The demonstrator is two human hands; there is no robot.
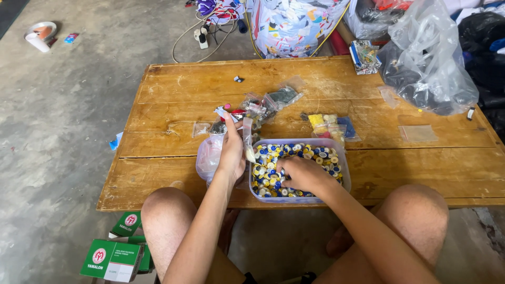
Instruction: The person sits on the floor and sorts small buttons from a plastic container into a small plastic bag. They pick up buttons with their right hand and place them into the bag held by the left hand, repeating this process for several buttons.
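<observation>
A clear plastic tub full of small blue, yellow and white spools stands at the near edge of a low wooden table. My right hand rests inside the tub, fingers curled among the spools. My left hand is just left of the tub and grips a small clear plastic bag by its top. A larger pinkish clear bag lies under that hand.
Several small filled and empty clear bags lie mid-table, with yellow and blue spools behind the tub. A big clear bag of dark items sits at the far right. Green boxes lie on the floor, cables beyond the table.
</observation>
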